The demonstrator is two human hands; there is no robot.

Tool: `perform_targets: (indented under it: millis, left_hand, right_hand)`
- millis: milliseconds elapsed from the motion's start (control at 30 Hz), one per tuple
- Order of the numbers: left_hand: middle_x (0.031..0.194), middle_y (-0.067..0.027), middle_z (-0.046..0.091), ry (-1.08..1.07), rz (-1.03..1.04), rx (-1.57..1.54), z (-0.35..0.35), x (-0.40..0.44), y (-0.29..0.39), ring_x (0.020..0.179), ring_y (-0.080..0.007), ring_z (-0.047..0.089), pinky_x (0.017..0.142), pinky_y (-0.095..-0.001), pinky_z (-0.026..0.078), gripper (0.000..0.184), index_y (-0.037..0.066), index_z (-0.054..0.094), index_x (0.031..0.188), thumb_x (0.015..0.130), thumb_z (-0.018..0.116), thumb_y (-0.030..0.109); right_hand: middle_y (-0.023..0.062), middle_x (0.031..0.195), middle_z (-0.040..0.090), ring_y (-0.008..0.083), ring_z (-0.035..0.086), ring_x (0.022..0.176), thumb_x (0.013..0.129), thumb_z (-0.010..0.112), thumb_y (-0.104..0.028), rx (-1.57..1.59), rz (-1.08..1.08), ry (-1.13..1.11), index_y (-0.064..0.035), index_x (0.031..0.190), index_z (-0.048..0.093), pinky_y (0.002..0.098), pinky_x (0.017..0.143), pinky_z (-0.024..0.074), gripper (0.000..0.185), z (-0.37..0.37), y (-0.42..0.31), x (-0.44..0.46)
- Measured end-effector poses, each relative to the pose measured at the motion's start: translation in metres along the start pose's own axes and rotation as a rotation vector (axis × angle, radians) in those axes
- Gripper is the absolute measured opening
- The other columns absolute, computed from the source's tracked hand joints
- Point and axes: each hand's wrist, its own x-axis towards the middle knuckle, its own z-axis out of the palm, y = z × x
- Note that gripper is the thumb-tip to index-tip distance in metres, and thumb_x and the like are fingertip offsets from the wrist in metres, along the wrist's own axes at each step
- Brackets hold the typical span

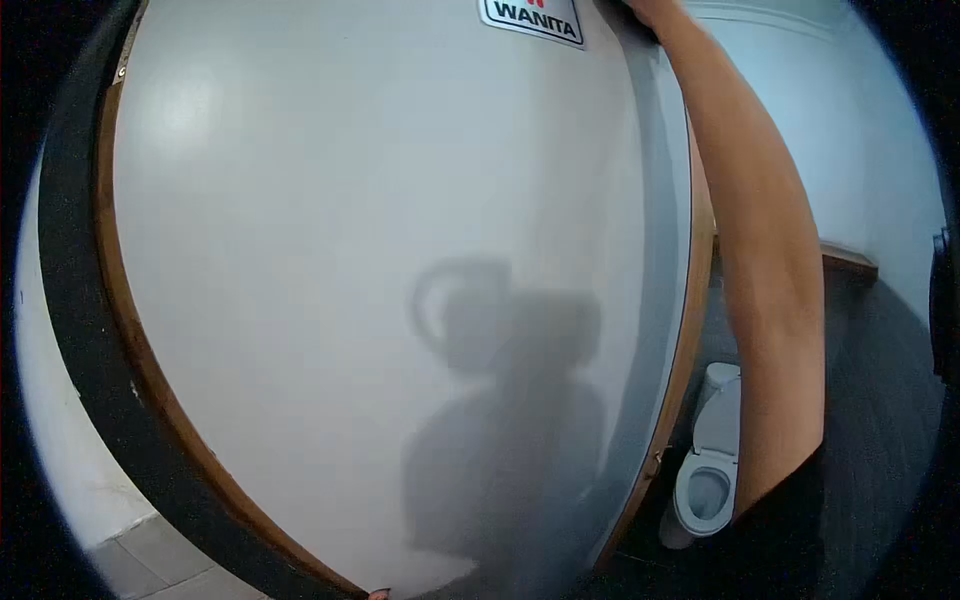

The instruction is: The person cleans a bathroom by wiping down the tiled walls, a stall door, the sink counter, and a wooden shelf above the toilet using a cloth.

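Observation:
A pale door [350, 200] with a wooden edge fills most of the head view. My right arm rises along its right side, and my right hand [652, 10] is at the top, by the door's upper right part. The frame cuts off most of that hand, so its fingers do not show. Something dark [630, 18] lies beside it, too little in view to name. At the bottom edge, a small bit of my left hand [378, 595] shows near the door's lower left border; the rest is out of frame.
A sign [535, 18] reading WANITA is on the door's upper part. Past the door's right edge stands a white toilet [705, 490] with its lid up, on a dark floor. A small metal latch [656, 462] sits on the door edge. Grey tiles [165, 560] lie at lower left.

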Motion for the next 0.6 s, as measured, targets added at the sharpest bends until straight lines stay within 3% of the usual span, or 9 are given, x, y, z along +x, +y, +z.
perform_targets:
  millis: [67,100,133,167,200,267,333,467,600]
  left_hand:
    - [0.144,-0.0328,0.014,-0.013,-0.062,0.015,0.0,0.003,0.01,0.13,-0.0463,0.025,0.105,-0.0607,0.026,0.142,-0.002,-0.006,0.146,0.055,0.089,0.052]
    - [0.143,-0.0325,0.014,-0.021,-0.095,0.023,-0.002,0.003,0.022,0.129,-0.0458,0.026,0.106,-0.0594,0.026,0.142,-0.001,-0.006,0.146,0.054,0.09,0.05]
    - [0.143,-0.0324,0.014,-0.014,-0.095,0.038,-0.002,0.002,0.029,0.129,-0.0456,0.026,0.106,-0.0587,0.027,0.142,-0.001,-0.005,0.146,0.054,0.09,0.049]
    - [0.143,-0.0323,0.014,-0.009,-0.093,0.052,-0.001,0.002,0.034,0.129,-0.0453,0.026,0.106,-0.058,0.027,0.141,-0.001,-0.004,0.145,0.053,0.091,0.048]
    - [0.143,-0.0323,0.014,-0.005,-0.09,0.061,0.001,0.002,0.039,0.129,-0.045,0.026,0.106,-0.0573,0.027,0.141,-0.001,-0.004,0.145,0.053,0.091,0.047]
    - [0.143,-0.033,0.014,0.002,-0.097,0.047,0.003,0.002,0.049,0.129,-0.0454,0.026,0.106,-0.0579,0.028,0.144,-0.004,-0.005,0.144,0.051,0.092,0.047]
    - [0.142,-0.034,0.013,-0.006,-0.129,0.105,0.003,0.005,0.015,0.129,-0.0456,0.026,0.105,-0.058,0.029,0.147,-0.007,-0.006,0.143,0.049,0.093,0.047]
    - [0.141,-0.0359,0.012,-0.017,-0.126,0.288,0.006,0.006,0.019,0.129,-0.0455,0.026,0.105,-0.0579,0.029,0.151,-0.011,-0.007,0.142,0.046,0.094,0.048]
    - [0.141,-0.0363,0.011,-0.008,-0.135,0.254,0.007,0.003,0.008,0.129,-0.0452,0.025,0.105,-0.0589,0.029,0.151,-0.011,-0.007,0.142,0.046,0.094,0.048]
  right_hand:
    - [0.0191,0.139,0.047,0.0322,0.044,0.129,0.088,0.045,-0.059,0.044,-0.004,0.064,-0.0071,0.138,0.046,0.034,0.108,0.0307,0.073,0.018,0.063,-0.024]
    - [0.0189,0.139,0.047,0.0317,0.043,0.13,0.089,0.045,-0.057,0.11,0.268,0.091,-0.0073,0.139,0.045,0.0324,0.108,0.03,0.071,0.008,0.026,-0.048]
    - [0.0201,0.144,0.041,0.0356,0.036,0.134,0.09,0.047,-0.054,0.217,0.154,0.083,-0.009,0.141,0.042,0.043,0.111,0.0261,0.069,0.015,0.052,-0.073]
    - [0.0255,0.141,0.04,0.0457,0.035,0.13,0.082,0.051,-0.067,0.359,0.349,0.033,-0.0175,0.141,0.043,0.0582,0.106,0.0237,0.077,0.022,0.069,-0.105]
    - [0.0258,0.136,0.047,0.0422,0.044,0.125,0.085,0.051,-0.063,0.042,0.532,0.092,-0.0046,0.139,0.042,0.0456,0.107,0.0301,0.08,0.039,0.084,-0.145]
    - [0.0227,0.152,0.02,0.044,0.017,0.14,0.087,0.039,-0.069,0.283,0.561,0.007,-0.0046,0.148,0.023,0.0673,0.107,0.0123,0.09,0.045,0.073,-0.226]
    - [0.0223,0.152,0.02,0.0423,0.017,0.14,0.09,0.042,-0.063,0.244,0.746,-0.055,-0.0057,0.149,0.021,0.0651,0.108,0.0086,0.085,0.066,-0.015,-0.33]
    - [0.0183,0.154,0.017,0.0437,0.017,0.14,0.085,0.051,-0.059,0.419,0.674,-0.147,-0.0167,0.148,0.029,0.0711,0.102,0.0106,0.079,0.056,-0.144,-0.475]
    - [0.0164,0.155,0.015,0.0465,0.016,0.138,0.082,0.053,-0.061,0.358,0.391,-0.191,-0.0304,0.145,0.037,0.0733,0.098,0.0127,0.071,0.033,-0.195,-0.475]
